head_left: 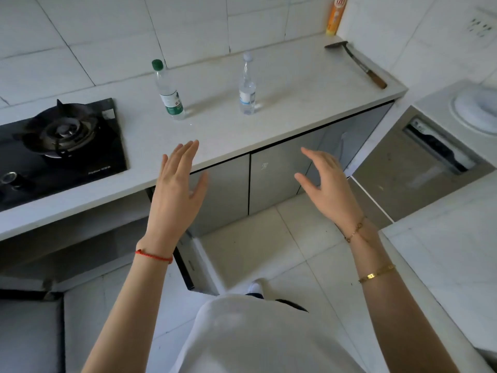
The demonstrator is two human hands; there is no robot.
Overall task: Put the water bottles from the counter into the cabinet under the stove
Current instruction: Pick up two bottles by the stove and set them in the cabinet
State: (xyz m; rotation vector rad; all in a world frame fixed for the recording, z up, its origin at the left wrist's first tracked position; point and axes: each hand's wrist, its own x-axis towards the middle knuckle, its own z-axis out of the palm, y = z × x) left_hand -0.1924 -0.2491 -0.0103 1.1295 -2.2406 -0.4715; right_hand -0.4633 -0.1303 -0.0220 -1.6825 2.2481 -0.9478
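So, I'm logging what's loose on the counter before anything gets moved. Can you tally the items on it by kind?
Clear plastic water bottles: 2, one with a green cap and one with a white cap, both upright
Orange spray can: 1, in the back corner
Dark metal spatula with a wooden handle: 1, lying flat
Total: 4
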